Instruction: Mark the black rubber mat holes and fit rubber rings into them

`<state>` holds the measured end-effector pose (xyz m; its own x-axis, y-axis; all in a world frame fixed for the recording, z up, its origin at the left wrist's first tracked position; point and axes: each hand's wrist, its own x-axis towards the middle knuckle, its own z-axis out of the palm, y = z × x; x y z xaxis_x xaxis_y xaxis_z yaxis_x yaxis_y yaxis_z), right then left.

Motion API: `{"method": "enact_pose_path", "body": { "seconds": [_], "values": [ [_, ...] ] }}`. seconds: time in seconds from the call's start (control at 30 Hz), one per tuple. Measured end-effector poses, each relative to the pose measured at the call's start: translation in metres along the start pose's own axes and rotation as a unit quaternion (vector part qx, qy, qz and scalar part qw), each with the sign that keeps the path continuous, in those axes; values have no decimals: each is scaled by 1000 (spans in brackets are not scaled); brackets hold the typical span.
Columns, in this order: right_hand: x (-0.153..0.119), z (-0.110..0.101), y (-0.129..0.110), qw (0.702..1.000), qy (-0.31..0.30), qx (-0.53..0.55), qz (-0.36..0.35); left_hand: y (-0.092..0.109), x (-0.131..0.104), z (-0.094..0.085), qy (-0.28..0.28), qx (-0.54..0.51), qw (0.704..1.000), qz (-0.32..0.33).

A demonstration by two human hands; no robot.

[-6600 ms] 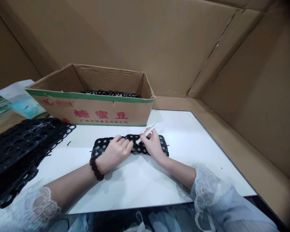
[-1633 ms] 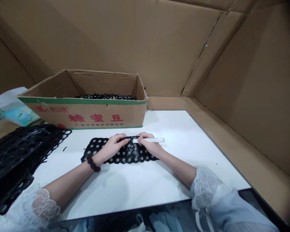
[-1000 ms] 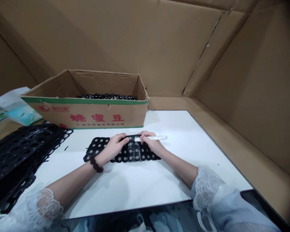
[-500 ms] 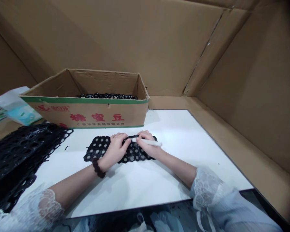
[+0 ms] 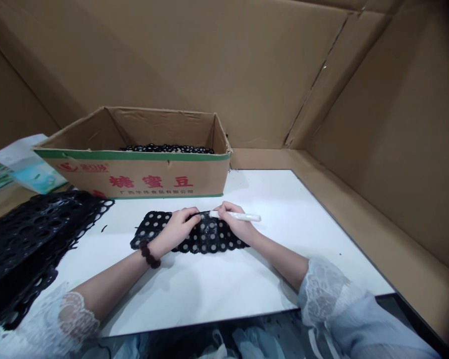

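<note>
Black perforated strip (image 5: 205, 239) is lying flat on the white table (image 5: 164, 304), just in front of the cardboard box (image 5: 134, 174). Your right hand (image 5: 237, 224) has its fingers pinched round a white pen-like tool (image 5: 245, 217), tip at the strip. Your left hand (image 5: 175, 229) presses the strip, fingers bunched at its far edge. Bigger black perforated sheets (image 5: 33, 239) sit left of the box's front.
</note>
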<state>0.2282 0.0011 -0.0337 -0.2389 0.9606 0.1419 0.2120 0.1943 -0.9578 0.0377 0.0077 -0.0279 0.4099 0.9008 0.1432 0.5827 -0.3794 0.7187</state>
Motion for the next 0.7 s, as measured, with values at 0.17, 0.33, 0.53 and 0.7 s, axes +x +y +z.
{"method": "enact_pose_path", "body": {
  "seconds": [0.17, 0.33, 0.53, 0.7],
  "values": [
    [0, 2, 2, 993, -3, -105, -58, 7, -1, -2, 6, 19, 1000, 20],
    [1, 5, 2, 961, -50, -242, -123, 14, -6, 4, 29, 116, 990, 74],
    [6, 0, 2, 996, -1, -88, -17, 9, -4, 1, 19, 120, 991, 46],
    [7, -5, 0, 997, -36, -64, -37, 0, 2, -8, -23, 51, 998, 18]
  ]
}}
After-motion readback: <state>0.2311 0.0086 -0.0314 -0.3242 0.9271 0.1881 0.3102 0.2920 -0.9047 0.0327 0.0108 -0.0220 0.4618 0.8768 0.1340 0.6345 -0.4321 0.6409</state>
